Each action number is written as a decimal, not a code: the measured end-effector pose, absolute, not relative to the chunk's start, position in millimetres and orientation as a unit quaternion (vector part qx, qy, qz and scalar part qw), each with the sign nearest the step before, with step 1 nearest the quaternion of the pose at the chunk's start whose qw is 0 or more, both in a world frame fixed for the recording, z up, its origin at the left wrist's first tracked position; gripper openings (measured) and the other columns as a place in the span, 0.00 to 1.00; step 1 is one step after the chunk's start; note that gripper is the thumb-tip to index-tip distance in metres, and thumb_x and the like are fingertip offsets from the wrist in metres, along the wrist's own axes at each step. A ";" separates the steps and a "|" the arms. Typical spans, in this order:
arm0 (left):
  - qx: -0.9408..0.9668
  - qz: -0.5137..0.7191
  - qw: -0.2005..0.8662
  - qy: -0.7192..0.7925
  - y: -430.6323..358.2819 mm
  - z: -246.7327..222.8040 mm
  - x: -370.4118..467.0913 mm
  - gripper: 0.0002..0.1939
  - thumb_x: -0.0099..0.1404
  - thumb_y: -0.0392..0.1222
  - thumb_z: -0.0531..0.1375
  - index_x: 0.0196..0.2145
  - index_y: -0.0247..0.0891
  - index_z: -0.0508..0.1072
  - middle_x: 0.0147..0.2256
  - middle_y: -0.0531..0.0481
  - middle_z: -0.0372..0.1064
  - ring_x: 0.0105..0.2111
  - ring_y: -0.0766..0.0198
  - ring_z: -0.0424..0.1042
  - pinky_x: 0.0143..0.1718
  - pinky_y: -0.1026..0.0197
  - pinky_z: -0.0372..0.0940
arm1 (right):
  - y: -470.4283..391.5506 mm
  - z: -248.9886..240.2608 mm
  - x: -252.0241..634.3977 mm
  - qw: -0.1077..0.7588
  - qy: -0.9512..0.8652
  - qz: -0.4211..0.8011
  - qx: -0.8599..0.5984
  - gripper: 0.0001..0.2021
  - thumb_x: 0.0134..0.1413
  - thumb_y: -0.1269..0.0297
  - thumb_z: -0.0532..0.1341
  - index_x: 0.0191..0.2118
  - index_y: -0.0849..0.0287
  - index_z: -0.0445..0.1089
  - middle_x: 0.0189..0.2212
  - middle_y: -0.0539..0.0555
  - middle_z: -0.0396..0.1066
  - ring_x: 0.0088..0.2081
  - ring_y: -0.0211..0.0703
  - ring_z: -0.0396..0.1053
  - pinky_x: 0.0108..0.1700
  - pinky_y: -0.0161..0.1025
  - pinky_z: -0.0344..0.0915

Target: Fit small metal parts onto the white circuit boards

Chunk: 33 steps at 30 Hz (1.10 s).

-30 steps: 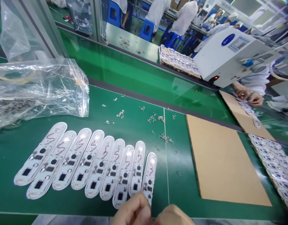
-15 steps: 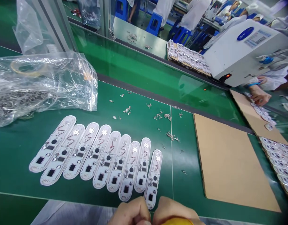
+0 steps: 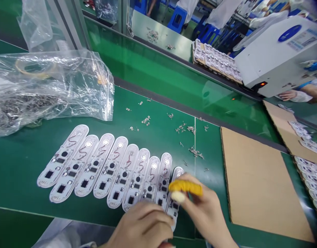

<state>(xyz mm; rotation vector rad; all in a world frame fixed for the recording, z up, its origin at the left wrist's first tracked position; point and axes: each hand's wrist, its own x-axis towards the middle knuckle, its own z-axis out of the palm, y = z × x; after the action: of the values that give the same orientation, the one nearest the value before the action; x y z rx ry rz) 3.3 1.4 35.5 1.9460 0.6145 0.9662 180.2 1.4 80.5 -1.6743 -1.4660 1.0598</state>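
Note:
Several long white rounded casings lie in a slanted row on the green table, each with a circuit board, thin wires and a round disc. My left hand is over the lower ends of the right-hand casings, its fingers curled and blurred; anything in it is hidden. Over the rightmost casing is my right hand, a yellow cover on one finger. Its thumb and that finger come together; what lies between them is too small to tell. Small metal parts are scattered beyond the row.
A clear plastic bag of metal parts lies at the left. A cardboard sheet is at the right. Behind a green divider stand a white machine and filled trays. Another person's hand shows at far right.
My hands have come up from the bottom edge over the right end of the row and moved apart. The view has shifted slightly. The other person's hand has drawn back from its cardboard.

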 end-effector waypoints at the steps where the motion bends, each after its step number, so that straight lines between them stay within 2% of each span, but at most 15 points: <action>1: 0.828 0.384 0.326 0.248 4.3 32.3 4.6 0.13 0.74 0.39 0.47 0.36 0.37 0.70 0.39 0.51 0.74 0.43 0.62 0.70 0.47 0.61 0.61 | 10.9 75.1 182.8 0.330 -0.550 0.409 -0.650 0.09 0.54 0.57 0.62 0.28 0.55 0.73 0.25 0.53 0.70 0.24 0.41 0.67 0.23 0.37 0.66; 2: 0.861 0.363 0.249 0.255 6.9 29.8 5.3 0.13 0.73 0.37 0.47 0.38 0.36 0.71 0.43 0.51 0.74 0.48 0.60 0.68 0.52 0.58 0.58 | 18.7 70.5 184.5 0.326 -0.543 0.413 -0.654 0.10 0.53 0.57 0.62 0.26 0.55 0.74 0.25 0.53 0.69 0.24 0.40 0.66 0.23 0.37 0.65; 4: 0.892 0.319 0.180 0.263 10.5 26.9 4.7 0.16 0.74 0.36 0.45 0.41 0.37 0.73 0.47 0.52 0.72 0.52 0.58 0.64 0.57 0.54 0.51 | 28.3 64.5 185.5 0.311 -0.541 0.420 -0.659 0.09 0.52 0.58 0.62 0.26 0.56 0.74 0.25 0.54 0.69 0.24 0.40 0.65 0.23 0.37 0.64; 7: 0.908 0.290 0.174 0.249 12.0 26.1 0.7 0.17 0.73 0.36 0.45 0.44 0.37 0.73 0.49 0.53 0.71 0.54 0.58 0.62 0.59 0.55 0.49 | 31.4 63.2 184.7 0.287 -0.546 0.415 -0.669 0.08 0.52 0.61 0.61 0.27 0.57 0.75 0.26 0.53 0.69 0.26 0.40 0.65 0.25 0.36 0.64; 10: 0.911 0.278 0.174 0.251 11.7 26.6 -2.4 0.14 0.71 0.35 0.49 0.46 0.37 0.73 0.50 0.53 0.70 0.55 0.59 0.61 0.59 0.55 0.51 | 31.8 65.9 185.9 0.273 -0.546 0.423 -0.669 0.08 0.51 0.62 0.61 0.28 0.57 0.75 0.26 0.52 0.68 0.25 0.38 0.64 0.24 0.35 0.63; 19: 0.916 0.268 0.176 0.242 11.7 24.7 -2.9 0.14 0.72 0.35 0.49 0.49 0.37 0.71 0.52 0.52 0.68 0.56 0.58 0.61 0.56 0.54 0.55 | 35.3 63.8 192.5 0.258 -0.548 0.446 -0.659 0.08 0.51 0.62 0.61 0.29 0.58 0.75 0.28 0.53 0.70 0.26 0.39 0.66 0.26 0.34 0.62; 28: 0.909 0.283 0.182 0.246 5.5 19.2 -1.8 0.17 0.72 0.32 0.46 0.51 0.37 0.70 0.54 0.54 0.67 0.57 0.58 0.60 0.59 0.53 0.51 | 39.1 59.8 185.8 0.224 -0.570 0.415 -0.673 0.08 0.50 0.63 0.60 0.28 0.59 0.76 0.28 0.54 0.70 0.22 0.35 0.61 0.23 0.34 0.58; 31: 0.913 0.280 0.168 0.246 6.3 17.2 -2.1 0.18 0.72 0.31 0.45 0.50 0.37 0.71 0.53 0.55 0.68 0.57 0.59 0.60 0.61 0.52 0.46 | 36.9 66.6 188.9 0.230 -0.580 0.396 -0.674 0.08 0.50 0.61 0.61 0.29 0.59 0.76 0.26 0.53 0.71 0.22 0.36 0.61 0.22 0.34 0.59; 33: 0.920 0.272 0.153 0.235 5.7 15.6 -2.4 0.17 0.73 0.33 0.46 0.51 0.37 0.70 0.54 0.54 0.67 0.57 0.57 0.59 0.63 0.49 0.41 | 31.1 73.2 205.6 0.256 -0.563 0.374 -0.691 0.11 0.49 0.57 0.62 0.32 0.59 0.75 0.25 0.53 0.71 0.22 0.38 0.64 0.23 0.35 0.63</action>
<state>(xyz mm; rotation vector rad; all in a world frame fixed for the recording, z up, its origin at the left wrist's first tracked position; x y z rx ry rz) -2.4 5.7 15.6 2.6399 0.6739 0.7804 205.6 31.1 73.2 -1.8768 -1.5273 1.0143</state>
